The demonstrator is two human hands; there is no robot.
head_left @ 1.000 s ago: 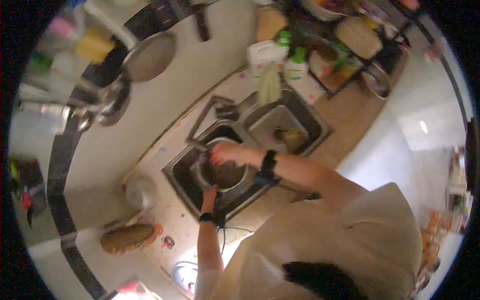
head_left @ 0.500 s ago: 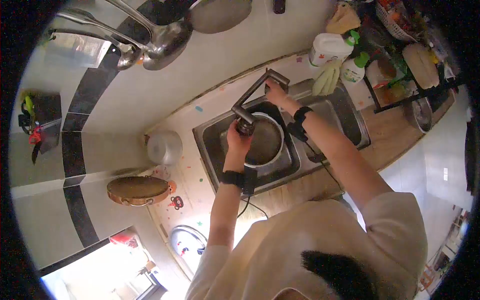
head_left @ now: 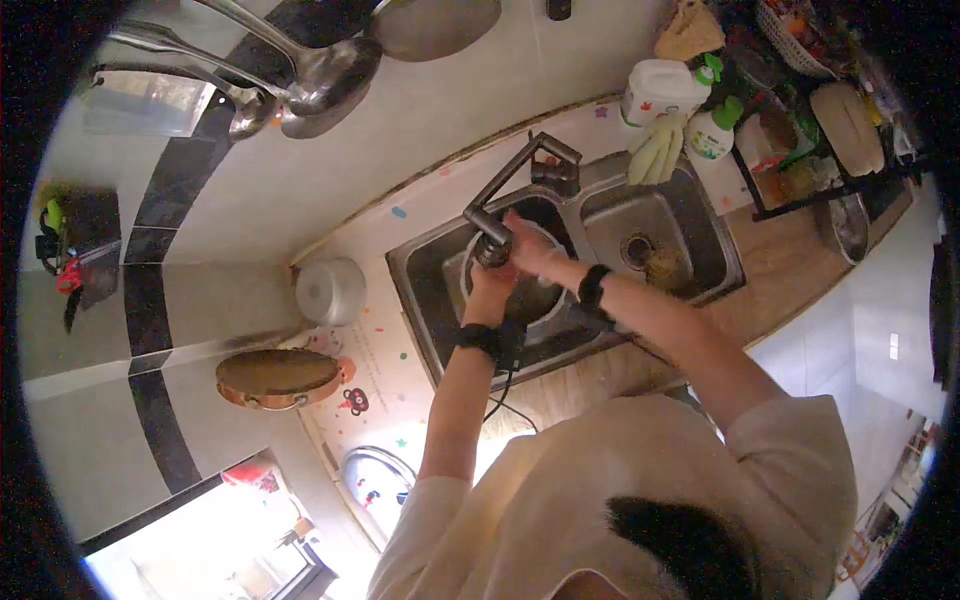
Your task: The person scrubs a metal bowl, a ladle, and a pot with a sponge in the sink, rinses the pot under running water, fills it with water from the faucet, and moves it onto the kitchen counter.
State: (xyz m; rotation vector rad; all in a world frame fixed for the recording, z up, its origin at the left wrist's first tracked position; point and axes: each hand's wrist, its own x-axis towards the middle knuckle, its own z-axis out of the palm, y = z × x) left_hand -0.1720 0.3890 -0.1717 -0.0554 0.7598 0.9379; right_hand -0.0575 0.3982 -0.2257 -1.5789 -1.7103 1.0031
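One dark, angular faucet (head_left: 488, 223) ends beside the left hand (head_left: 494, 281) and right hand (head_left: 532, 250), its base toward their one o'clock. Neither grip's closure can be told. One pale-rimmed pot (head_left: 540, 304) sits beneath.

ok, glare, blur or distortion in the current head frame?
Head view, lower left: bright opening blown out. Head view, periphery: black corners, fisheye-like bowing. Head view, centre: of the hands, right hand looks slightly smeared.
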